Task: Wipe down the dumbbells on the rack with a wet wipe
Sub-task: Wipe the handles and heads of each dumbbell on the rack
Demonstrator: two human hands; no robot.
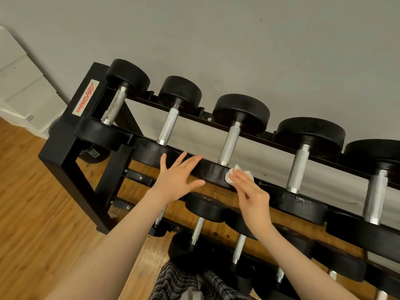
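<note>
Black dumbbell rack stands against a grey wall, on a wooden floor; a red-lettered label sits on its end post. Top tier carries a row of black-headed dumbbells with knurled silver handles, lying front to back.

Right hand presses a white wet wipe with straight fingers against the near head of the third dumbbell from the left; the wipe lies crumpled under the fingertips, on the head's upper front face just right of the handle's base. Grip here: fingers extended, flat on the wipe, not curled round it.

Left hand is spread wide, fingers apart and straight, over the near head of the second dumbbell; it holds nothing. Whether the palm touches the head cannot be told.

Fourth dumbbell to the right shows a scuffed pale patch on its near head. Lower tiers hold more dumbbells. Plaid cloth shows at the bottom edge.
</note>
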